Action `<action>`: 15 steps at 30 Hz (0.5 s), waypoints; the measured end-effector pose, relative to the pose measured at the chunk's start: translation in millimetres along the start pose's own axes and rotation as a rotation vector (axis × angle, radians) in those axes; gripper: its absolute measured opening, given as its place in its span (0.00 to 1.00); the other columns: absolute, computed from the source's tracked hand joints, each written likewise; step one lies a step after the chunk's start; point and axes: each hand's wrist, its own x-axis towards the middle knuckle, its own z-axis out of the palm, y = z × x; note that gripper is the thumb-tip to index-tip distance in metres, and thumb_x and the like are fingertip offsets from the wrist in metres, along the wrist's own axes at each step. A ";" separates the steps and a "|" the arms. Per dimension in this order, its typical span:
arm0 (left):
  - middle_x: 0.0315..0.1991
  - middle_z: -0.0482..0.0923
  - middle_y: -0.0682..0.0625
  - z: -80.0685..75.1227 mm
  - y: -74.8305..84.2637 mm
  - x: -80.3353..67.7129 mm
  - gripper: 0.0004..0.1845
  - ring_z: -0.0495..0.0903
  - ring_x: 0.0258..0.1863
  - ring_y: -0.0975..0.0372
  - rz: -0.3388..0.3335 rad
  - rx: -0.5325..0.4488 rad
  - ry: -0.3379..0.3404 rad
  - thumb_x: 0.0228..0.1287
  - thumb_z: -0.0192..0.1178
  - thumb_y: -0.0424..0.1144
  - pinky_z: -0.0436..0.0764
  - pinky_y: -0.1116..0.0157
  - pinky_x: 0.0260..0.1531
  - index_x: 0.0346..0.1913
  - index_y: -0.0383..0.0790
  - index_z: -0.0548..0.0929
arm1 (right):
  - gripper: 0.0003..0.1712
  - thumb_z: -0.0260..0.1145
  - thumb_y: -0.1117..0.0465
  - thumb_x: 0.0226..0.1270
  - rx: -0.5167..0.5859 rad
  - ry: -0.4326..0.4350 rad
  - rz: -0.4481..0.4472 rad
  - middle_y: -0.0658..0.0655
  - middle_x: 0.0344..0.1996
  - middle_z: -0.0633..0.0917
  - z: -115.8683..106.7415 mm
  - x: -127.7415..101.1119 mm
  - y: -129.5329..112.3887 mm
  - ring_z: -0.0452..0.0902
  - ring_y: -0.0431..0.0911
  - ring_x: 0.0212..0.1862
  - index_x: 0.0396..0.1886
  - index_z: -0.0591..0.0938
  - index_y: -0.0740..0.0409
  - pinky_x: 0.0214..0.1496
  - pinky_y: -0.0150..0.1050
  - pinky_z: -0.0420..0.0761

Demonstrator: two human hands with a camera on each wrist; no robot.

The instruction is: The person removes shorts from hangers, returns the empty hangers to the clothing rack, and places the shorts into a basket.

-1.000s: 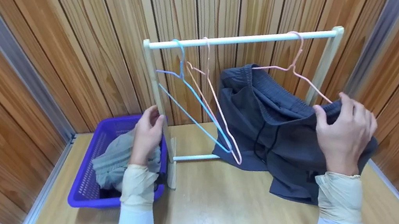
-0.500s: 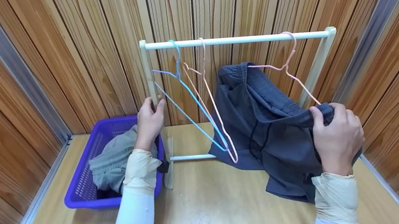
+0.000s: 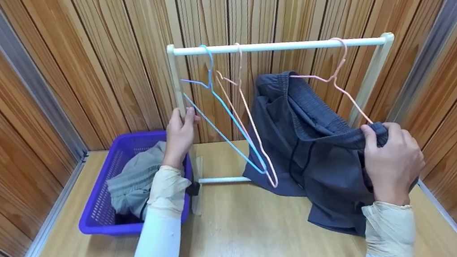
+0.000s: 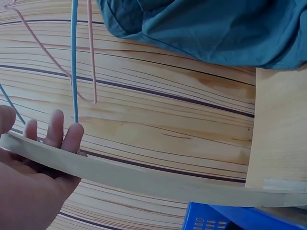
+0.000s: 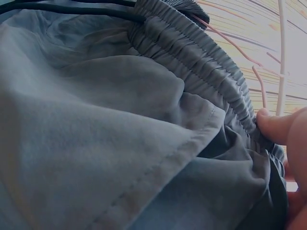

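Note:
Dark grey drawstring shorts [image 3: 331,171] hang at an angle from a pink hanger [image 3: 347,93] on the rack's right part. My right hand [image 3: 394,164] pinches the right end of their waistband, over the hanger's arm. In the right wrist view the thumb [image 5: 273,127] lies on the gathered waistband [image 5: 206,62]; the other fingers are mostly hidden. My left hand [image 3: 178,137] grips the rack's left post [image 3: 175,80]. Fingers curl round that post [image 4: 120,177] in the left wrist view, close by the blue hanger [image 4: 74,57].
A bare blue hanger [image 3: 228,112] and a pink one [image 3: 252,120] hang on the top rail [image 3: 286,46] at the left. Beside the left post stands a purple basket [image 3: 98,199] with grey-green clothing [image 3: 134,182] inside. Wood-panelled walls enclose the wooden surface [image 3: 252,245].
My left hand has risen along the left post and taken hold of it. My right hand has come down slightly and now pinches the waistband, whose right end sits lower.

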 end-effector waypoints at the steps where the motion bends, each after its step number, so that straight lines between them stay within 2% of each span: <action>1: 0.48 0.88 0.33 0.2 0.1 0.1 0.15 0.86 0.56 0.42 0.006 0.002 -0.006 0.86 0.49 0.46 0.80 0.51 0.64 0.50 0.37 0.77 | 0.31 0.66 0.41 0.76 0.001 0.006 -0.002 0.73 0.41 0.88 -0.1 0.3 0.2 0.81 0.69 0.42 0.53 0.85 0.67 0.44 0.65 0.77; 5: 0.44 0.87 0.32 0.5 0.3 0.8 0.14 0.85 0.51 0.42 0.029 0.027 -0.009 0.86 0.48 0.45 0.80 0.54 0.58 0.45 0.38 0.76 | 0.30 0.65 0.42 0.77 0.002 0.020 -0.014 0.72 0.39 0.88 0.6 1.7 0.5 0.81 0.68 0.39 0.51 0.86 0.67 0.43 0.62 0.77; 10: 0.36 0.82 0.42 0.6 0.4 0.8 0.13 0.81 0.42 0.48 0.030 0.078 -0.006 0.87 0.47 0.44 0.74 0.61 0.46 0.41 0.42 0.74 | 0.31 0.64 0.41 0.78 -0.002 0.035 -0.025 0.71 0.36 0.87 2.2 1.8 1.3 0.80 0.67 0.37 0.49 0.86 0.68 0.38 0.58 0.74; 15: 0.32 0.77 0.49 0.6 -0.7 1.8 0.13 0.79 0.38 0.54 0.033 0.100 -0.014 0.87 0.46 0.44 0.72 0.63 0.43 0.40 0.42 0.72 | 0.31 0.63 0.40 0.79 -0.007 0.050 -0.021 0.71 0.36 0.86 4.0 1.6 1.4 0.80 0.67 0.36 0.48 0.85 0.69 0.37 0.55 0.73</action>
